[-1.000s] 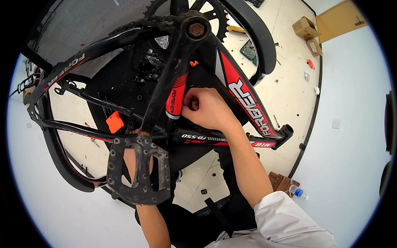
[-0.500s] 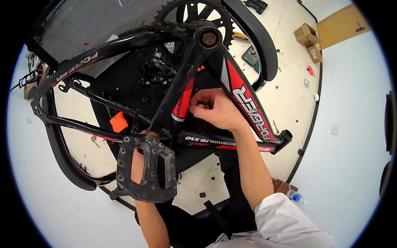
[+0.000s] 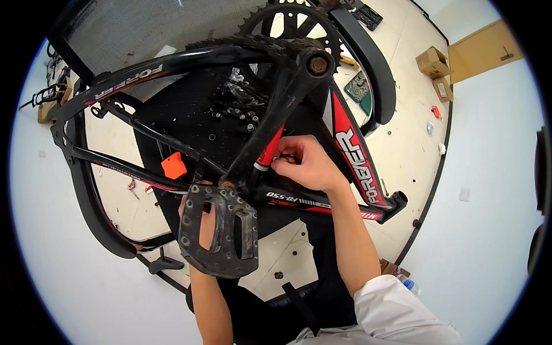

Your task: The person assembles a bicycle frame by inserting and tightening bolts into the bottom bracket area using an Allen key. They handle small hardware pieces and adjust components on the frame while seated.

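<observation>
A black and red bicycle frame [image 3: 352,150] lies across a dark chair in front of me. My right hand [image 3: 310,165] reaches inside the frame, its thumb and fingers pinched together at the lower end of the red tube section [image 3: 271,150], beside its silver ring. Whatever the fingertips hold is too small or hidden to name. My left hand [image 3: 206,224] is behind the black pedal [image 3: 221,265], under the lower tube; its fingers are mostly hidden. The crank arm [image 3: 267,123] slants from the pedal up to the toothed chainring [image 3: 331,35].
Small metal parts [image 3: 250,119] and an orange plastic piece [image 3: 173,165] lie on the chair seat. Curved armrests [image 3: 382,95] flank the frame. A green tray of hardware [image 3: 357,86], cardboard boxes [image 3: 432,62] and loose parts are on the floor.
The frame, pedal and chair appear shifted slightly right in the view. My right hand stays pinched by the red tube, and my left remains behind the pedal.
</observation>
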Available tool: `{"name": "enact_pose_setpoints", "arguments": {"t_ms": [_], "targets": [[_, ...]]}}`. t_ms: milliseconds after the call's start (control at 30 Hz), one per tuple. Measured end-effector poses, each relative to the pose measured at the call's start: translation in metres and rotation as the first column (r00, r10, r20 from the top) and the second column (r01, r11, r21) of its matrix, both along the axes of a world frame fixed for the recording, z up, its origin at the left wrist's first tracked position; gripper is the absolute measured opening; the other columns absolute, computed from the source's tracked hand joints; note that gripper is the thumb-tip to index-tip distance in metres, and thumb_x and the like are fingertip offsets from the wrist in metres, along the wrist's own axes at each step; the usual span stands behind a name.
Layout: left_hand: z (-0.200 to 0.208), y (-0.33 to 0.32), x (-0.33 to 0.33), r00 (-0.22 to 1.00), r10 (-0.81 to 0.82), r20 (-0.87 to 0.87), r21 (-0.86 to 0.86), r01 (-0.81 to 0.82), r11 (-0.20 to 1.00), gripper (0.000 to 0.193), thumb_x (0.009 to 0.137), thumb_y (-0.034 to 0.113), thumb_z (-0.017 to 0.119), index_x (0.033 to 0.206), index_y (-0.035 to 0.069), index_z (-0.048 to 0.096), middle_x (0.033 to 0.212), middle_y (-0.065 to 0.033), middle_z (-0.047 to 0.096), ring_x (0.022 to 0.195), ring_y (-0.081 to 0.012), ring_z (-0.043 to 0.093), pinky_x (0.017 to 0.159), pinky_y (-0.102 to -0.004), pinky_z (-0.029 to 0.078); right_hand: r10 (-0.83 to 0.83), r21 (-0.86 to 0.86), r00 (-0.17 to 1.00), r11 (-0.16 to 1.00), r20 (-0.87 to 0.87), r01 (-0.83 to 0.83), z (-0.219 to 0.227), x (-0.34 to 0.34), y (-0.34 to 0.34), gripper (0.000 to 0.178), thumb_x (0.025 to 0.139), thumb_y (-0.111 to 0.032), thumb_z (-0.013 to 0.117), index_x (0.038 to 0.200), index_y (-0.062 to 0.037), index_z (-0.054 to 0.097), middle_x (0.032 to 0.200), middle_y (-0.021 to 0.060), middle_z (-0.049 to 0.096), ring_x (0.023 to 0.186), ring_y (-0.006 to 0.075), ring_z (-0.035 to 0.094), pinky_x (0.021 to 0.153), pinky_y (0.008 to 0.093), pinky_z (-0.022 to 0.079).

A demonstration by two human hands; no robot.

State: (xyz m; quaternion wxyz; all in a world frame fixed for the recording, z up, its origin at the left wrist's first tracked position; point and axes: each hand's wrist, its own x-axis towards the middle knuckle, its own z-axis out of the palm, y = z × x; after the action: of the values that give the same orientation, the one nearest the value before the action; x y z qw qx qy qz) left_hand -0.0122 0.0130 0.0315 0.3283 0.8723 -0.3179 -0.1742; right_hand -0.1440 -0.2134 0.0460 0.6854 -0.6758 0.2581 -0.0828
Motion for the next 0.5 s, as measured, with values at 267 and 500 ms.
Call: {"name": "enact_pose_setpoints", "arguments": {"t_ms": [267, 500], "targets": [[-0.002, -0.003, 0.000, 0.979, 0.126, -0.161, -0.163, -0.153, 0.975, 0.025, 0.087, 0.004, 0.062, 0.110, -0.001, 0.070, 0.096, -0.0153, 0.070, 0.082, -0.0248, 0.068, 0.075, -0.0347, 0.053, -0.174, -0.003, 0.985, 0.985, -0.006, 0.174, -0.005, 0.009, -0.001, 0.014, 0.083, -0.011, 0.061, 0.084, 0.0030, 0.063, 0.072, 0.0040, 0.063, 0.066, 0.0100, 0.058, 0.062, 0.0263, 0.046], [-0.001, -0.002, 0.000, 1.000, 0.029, 0.010, -0.066, -0.029, 0.997, 0.032, 0.085, 0.005, 0.060, 0.114, 0.003, 0.071, 0.092, -0.0206, 0.070, 0.081, -0.0330, 0.068, 0.076, -0.0384, 0.053, -0.267, -0.304, 0.950, 0.929, -0.163, 0.210, -0.013, 0.010, -0.001, 0.024, 0.088, -0.020, 0.064, 0.093, 0.0033, 0.066, 0.075, 0.0136, 0.068, 0.066, 0.0241, 0.064, 0.068, 0.0348, 0.050]]}}
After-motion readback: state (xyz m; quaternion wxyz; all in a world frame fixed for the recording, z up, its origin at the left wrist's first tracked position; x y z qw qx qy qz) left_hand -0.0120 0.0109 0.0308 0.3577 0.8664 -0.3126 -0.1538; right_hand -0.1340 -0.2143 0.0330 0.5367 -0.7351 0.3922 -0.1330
